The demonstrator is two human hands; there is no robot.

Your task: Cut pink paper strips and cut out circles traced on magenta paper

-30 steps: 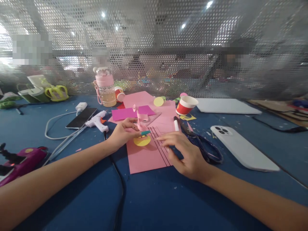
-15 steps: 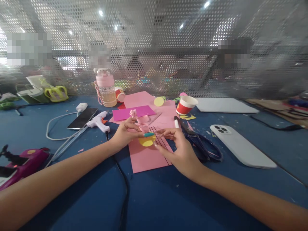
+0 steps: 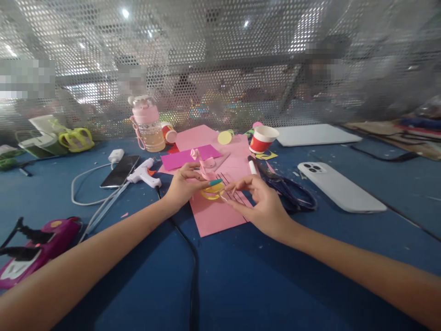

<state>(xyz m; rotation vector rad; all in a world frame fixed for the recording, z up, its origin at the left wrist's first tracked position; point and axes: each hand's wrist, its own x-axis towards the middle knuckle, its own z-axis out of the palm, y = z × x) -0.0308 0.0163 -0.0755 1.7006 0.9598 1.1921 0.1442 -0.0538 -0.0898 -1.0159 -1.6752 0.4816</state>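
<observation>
My left hand (image 3: 184, 184) pinches a small paper craft with a yellow round piece (image 3: 211, 193), a teal strip (image 3: 216, 182) and a curled pink strip (image 3: 206, 171) standing up from it. From the other side, my right hand (image 3: 263, 202) has thumb and fingers drawn together at the craft's right edge; exactly what they grip is hard to see. Both hands are above a pink paper sheet (image 3: 215, 225) with dark ruled lines. To the right of it lie dark-handled scissors (image 3: 292, 195) and a white marker (image 3: 252, 166) with a black cap.
A white glue gun (image 3: 144, 174), black phone (image 3: 120, 171) and cables lie left, beside a magenta device (image 3: 51, 243). Behind stand a pink bottle (image 3: 148, 122) and a red-and-white paper cup (image 3: 263, 139). At right are a white phone (image 3: 341, 188) and a closed white laptop-like slab (image 3: 317, 135).
The whole view has shifted slightly. Both hands stay at the craft, which is now tilted a little, with its teal strip slanting up to the right.
</observation>
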